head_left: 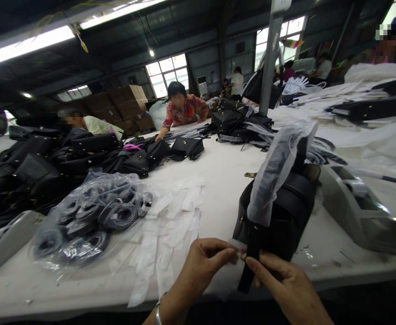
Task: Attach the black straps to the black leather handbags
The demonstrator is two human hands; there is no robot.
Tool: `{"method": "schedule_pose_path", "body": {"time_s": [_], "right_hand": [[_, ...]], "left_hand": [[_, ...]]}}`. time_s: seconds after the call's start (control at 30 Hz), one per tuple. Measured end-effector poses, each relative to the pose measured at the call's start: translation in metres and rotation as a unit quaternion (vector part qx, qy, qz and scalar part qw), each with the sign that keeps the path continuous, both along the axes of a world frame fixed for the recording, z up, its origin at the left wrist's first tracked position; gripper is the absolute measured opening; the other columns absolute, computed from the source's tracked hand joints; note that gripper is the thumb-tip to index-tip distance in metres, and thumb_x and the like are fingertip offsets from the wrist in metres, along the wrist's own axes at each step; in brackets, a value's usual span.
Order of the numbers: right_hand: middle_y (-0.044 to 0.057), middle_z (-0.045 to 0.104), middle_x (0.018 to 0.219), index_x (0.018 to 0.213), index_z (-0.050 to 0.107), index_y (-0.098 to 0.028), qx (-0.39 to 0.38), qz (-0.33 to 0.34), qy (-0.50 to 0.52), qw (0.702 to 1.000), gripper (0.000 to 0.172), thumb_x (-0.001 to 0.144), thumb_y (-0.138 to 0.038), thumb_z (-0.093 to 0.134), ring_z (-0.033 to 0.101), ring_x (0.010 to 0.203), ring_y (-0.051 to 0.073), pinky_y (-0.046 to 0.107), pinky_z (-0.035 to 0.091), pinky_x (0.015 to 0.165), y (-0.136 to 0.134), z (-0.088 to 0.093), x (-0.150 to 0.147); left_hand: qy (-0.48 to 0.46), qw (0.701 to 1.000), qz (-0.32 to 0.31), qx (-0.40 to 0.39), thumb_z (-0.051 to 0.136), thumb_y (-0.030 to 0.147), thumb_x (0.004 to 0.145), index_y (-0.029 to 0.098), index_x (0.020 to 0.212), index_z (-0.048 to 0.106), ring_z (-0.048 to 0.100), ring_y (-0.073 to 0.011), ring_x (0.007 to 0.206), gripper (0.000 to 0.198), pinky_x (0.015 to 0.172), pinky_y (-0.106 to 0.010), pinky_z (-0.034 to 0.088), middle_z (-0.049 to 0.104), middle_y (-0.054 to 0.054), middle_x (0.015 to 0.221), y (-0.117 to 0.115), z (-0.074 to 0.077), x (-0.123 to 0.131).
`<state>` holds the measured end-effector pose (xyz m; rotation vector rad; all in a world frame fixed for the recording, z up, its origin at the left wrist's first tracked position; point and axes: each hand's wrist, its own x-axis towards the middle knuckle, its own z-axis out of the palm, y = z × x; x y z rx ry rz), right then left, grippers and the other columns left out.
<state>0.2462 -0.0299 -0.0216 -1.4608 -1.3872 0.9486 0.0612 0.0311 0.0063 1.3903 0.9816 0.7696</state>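
Centrally, a black bag stands upright near the front edge of the white surface, its top sheathed in clear film. Below the bag, the left hand pinches a translucent strip beside the hanging black strap, which the right hand grips. Left of the bag lie paper strips and a pouch of coiled straps; to its right is a grey tape dispenser.

Handbag factory — worktables, piled bags
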Motion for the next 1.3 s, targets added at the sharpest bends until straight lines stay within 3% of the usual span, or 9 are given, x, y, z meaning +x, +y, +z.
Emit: {"method": "schedule_pose_path", "body": {"time_s": [0.13, 0.2, 0.33, 0.53, 0.63, 0.87, 1.07, 1.3], "right_hand": [[0.004, 0.078, 0.091, 0.078, 0.081, -0.026, -0.04, 0.014, 0.019, 0.999, 0.039, 0.081, -0.06, 0.063, 0.069, 0.073, 0.021, 0.026, 0.058, 0.074, -0.001, 0.004, 0.004], [0.004, 0.078, 0.089, 0.075, 0.08, -0.025, -0.052, 0.024, 0.029, 0.998, 0.04, 0.081, -0.06, 0.063, 0.07, 0.078, 0.022, 0.026, 0.058, 0.076, -0.002, 0.006, 0.006], [0.003, 0.078, 0.086, 0.082, 0.082, -0.025, -0.072, 0.037, 0.043, 0.996, 0.037, 0.081, -0.059, 0.066, 0.064, 0.066, 0.017, 0.025, 0.055, 0.069, -0.002, 0.005, 0.01], [0.002, 0.075, 0.081, 0.102, 0.081, -0.027, -0.104, -0.011, 0.144, 0.984, 0.038, 0.079, -0.055, 0.072, 0.057, 0.061, 0.013, 0.021, 0.05, 0.06, -0.004, -0.01, 0.003], [0.001, 0.074, 0.078, 0.102, 0.081, -0.028, -0.092, -0.048, 0.206, 0.973, 0.032, 0.08, -0.051, 0.074, 0.055, 0.061, 0.011, 0.019, 0.049, 0.059, -0.005, -0.011, -0.006], [0.004, 0.078, 0.093, 0.09, 0.083, -0.029, -0.044, -0.141, 0.306, 0.94, 0.028, 0.07, -0.047, 0.084, 0.05, 0.056, 0.008, 0.019, 0.048, 0.053, -0.002, -0.001, -0.024], [0.002, 0.077, 0.086, 0.093, 0.082, -0.028, -0.008, -0.202, 0.302, 0.931, 0.03, 0.071, -0.05, 0.082, 0.049, 0.058, 0.008, 0.018, 0.047, 0.057, 0.004, 0.008, -0.035], [0.007, 0.077, 0.096, 0.101, 0.08, -0.022, 0.015, -0.196, 0.256, 0.947, 0.033, 0.078, -0.045, 0.078, 0.053, 0.06, 0.011, 0.026, 0.048, 0.057, 0.005, 0.0, -0.038]], "left_hand": [[0.011, 0.999, 0.033, 0.002, 0.079, 0.033, 0.078, 0.014, 0.073, 0.077, 0.065, -0.0152, 0.065, 0.02, 0.064, -0.023, 0.049, 0.074, -0.005, 0.069, -0.002, -0.006, -0.012], [0.022, 0.999, 0.046, 0.009, 0.079, 0.032, 0.077, 0.014, 0.073, 0.075, 0.064, -0.0147, 0.065, 0.019, 0.065, -0.023, 0.048, 0.073, -0.004, 0.069, -0.006, -0.008, -0.017], [0.036, 0.997, 0.063, 0.022, 0.082, 0.028, 0.074, 0.014, 0.07, 0.072, 0.061, -0.0135, 0.066, 0.017, 0.068, -0.023, 0.047, 0.071, -0.002, 0.068, -0.014, -0.01, -0.027], [-0.011, 0.996, 0.068, -0.048, 0.087, 0.023, 0.068, 0.014, 0.067, 0.068, 0.058, -0.0108, 0.064, 0.021, 0.066, -0.021, 0.045, 0.068, 0.001, 0.067, -0.02, -0.021, -0.039], [0.003, 0.997, 0.062, -0.052, 0.088, 0.019, 0.064, 0.014, 0.067, 0.069, 0.058, -0.0106, 0.065, 0.02, 0.065, -0.02, 0.044, 0.067, 0.001, 0.066, -0.023, -0.023, -0.044], [0.023, 0.991, 0.075, -0.105, 0.087, 0.017, 0.061, 0.014, 0.071, 0.075, 0.059, -0.01, 0.062, 0.017, 0.062, -0.019, 0.043, 0.07, 0.001, 0.066, -0.03, -0.026, -0.049], [0.019, 0.989, 0.078, -0.128, 0.086, 0.016, 0.059, 0.014, 0.07, 0.075, 0.06, -0.0103, 0.062, 0.015, 0.062, -0.02, 0.044, 0.071, 0.0, 0.066, -0.035, -0.027, -0.052], [0.026, 0.989, 0.077, -0.127, 0.086, 0.016, 0.059, 0.014, 0.071, 0.076, 0.061, -0.0103, 0.062, 0.016, 0.061, -0.02, 0.044, 0.072, 0.0, 0.066, -0.037, -0.025, -0.052]]}}
